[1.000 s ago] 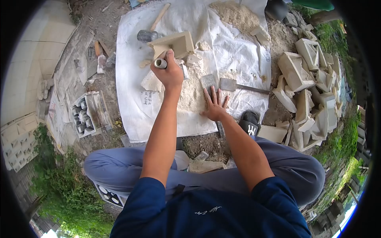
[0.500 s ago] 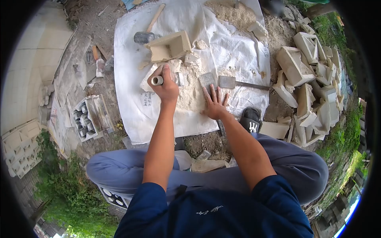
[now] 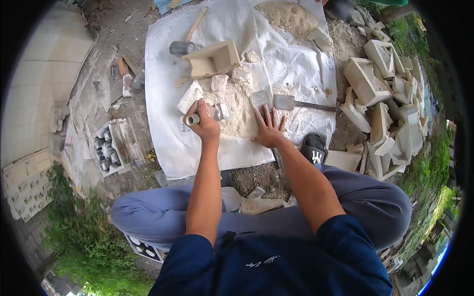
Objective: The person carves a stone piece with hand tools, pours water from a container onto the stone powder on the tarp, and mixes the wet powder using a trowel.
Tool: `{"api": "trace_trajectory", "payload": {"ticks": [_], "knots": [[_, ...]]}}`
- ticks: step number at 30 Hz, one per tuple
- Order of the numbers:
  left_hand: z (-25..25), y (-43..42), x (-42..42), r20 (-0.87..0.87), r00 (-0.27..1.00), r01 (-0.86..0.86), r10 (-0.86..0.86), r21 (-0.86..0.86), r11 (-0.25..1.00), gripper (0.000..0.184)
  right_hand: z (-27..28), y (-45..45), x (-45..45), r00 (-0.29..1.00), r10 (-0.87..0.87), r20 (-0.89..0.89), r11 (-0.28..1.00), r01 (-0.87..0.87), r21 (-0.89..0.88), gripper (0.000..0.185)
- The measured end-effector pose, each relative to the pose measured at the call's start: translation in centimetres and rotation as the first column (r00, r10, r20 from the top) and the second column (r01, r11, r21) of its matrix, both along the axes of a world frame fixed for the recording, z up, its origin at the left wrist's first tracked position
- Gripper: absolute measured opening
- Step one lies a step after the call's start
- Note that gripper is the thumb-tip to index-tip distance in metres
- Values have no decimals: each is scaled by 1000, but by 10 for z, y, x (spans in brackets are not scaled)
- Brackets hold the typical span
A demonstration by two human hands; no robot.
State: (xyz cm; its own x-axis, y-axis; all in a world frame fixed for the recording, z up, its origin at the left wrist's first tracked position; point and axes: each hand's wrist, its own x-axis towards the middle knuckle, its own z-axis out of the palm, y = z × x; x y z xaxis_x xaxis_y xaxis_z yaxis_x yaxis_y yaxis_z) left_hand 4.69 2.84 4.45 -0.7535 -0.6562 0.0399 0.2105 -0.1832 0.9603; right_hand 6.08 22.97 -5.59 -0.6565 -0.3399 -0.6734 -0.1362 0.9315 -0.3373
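My left hand (image 3: 203,120) is closed round the pipe-like handle of a hammer (image 3: 221,111), whose metal head lies over the crushed pale rubble (image 3: 239,118). Fingers spread, my right hand (image 3: 269,129) rests flat on the white sheet, its fingertips touching a flat grey block (image 3: 259,99). Just right of that block lies a square-headed metal tool (image 3: 285,102) with a long bar handle. Beyond my left hand are a pale chunk (image 3: 189,97), a smaller lump (image 3: 219,83) and a broken hollow block (image 3: 213,59).
A mallet (image 3: 182,48) lies on the white sheet (image 3: 163,133) at the upper left. Broken blocks (image 3: 366,85) are piled at the right. A grey mould-like block (image 3: 109,148) and a trowel (image 3: 127,84) sit on the left ground. My sandalled foot (image 3: 314,147) is near my right forearm.
My left hand has come down toward me with the hammer, away from the broken hollow block, and the chunks beyond it now show more. My right hand stays flat in place.
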Motion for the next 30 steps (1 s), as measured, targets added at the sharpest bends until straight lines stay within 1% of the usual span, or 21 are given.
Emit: {"api": "trace_trajectory", "payload": {"ticks": [1,2,5,6,7,9,10,12,13,15,16,17,19,22,23,24,25,27,28,29,30], "knots": [[9,2,6,-47,998,-44,45,22,999,37,0,0,3,999,-5,-36,1000,4,-16,114],[14,0,10,-39,995,-91,90,-19,996,36,1,-2,3,1000,-9,-17,1000,8,-15,114],[-14,3,27,-30,998,-51,48,-98,994,36,-2,-5,6,1000,-14,-6,1000,14,-6,114],[-37,11,27,-26,994,-111,107,-248,962,38,0,-6,6,1000,-14,-6,1000,14,-11,114],[-62,6,35,38,999,40,-26,-421,906,36,1,-5,8,1000,-18,-8,1000,18,-9,114],[-54,13,29,64,993,118,-99,-515,849,37,1,-7,-1,999,13,36,1000,-14,17,115],[-54,11,21,60,992,123,-107,-516,848,37,1,-7,0,1000,8,30,1000,-8,-2,116],[-51,5,10,107,993,84,-51,-331,940,38,1,0,8,1000,4,23,1000,-4,11,116],[-45,-2,7,98,994,79,-47,-344,936,38,1,-4,3,1000,1,0,1000,-1,7,117],[-32,-8,1,59,998,24,-21,-42,999,42,-1,-7,-1,1000,-3,21,1000,3,5,116],[-14,-3,-3,26,996,-81,84,-115,990,41,-5,-7,-3,1000,-2,-11,1000,2,-14,118],[-2,-3,0,16,999,-37,38,-100,994,41,-9,-2,2,1000,3,-30,1000,-4,-23,119],[19,-2,2,-66,997,-26,26,5,1000,42,-6,1,4,1000,4,-24,999,-5,-45,118],[11,1,3,-106,991,-72,76,49,996,42,1,-3,5,1000,-16,1,1000,16,-14,114],[-2,7,5,-69,995,-70,72,25,997,42,3,-3,4,1000,-17,0,1000,17,-13,114],[-37,9,8,-19,1000,-27,24,-159,987,42,5,-4,3,1000,-17,3,1000,17,-14,115],[-64,12,9,38,999,25,-13,-333,943,42,7,-2,3,1000,-19,5,1000,19,-12,115],[-48,21,-3,110,991,128,-81,-541,831,38,2,-2,-3,1000,-11,-10,1000,11,-25,116],[-44,24,-11,93,990,140,-109,-466,874,37,0,-1,3,1000,2,6,999,-2,-33,118],[-40,23,-13,95,989,144,-112,-465,874,37,-3,2,8,1000,-1,9,999,1,-32,118],[-35,17,-22,98,993,95,-65,-344,934,38,-1,1,4,1000,7,13,1000,-7,-23,118]]}}
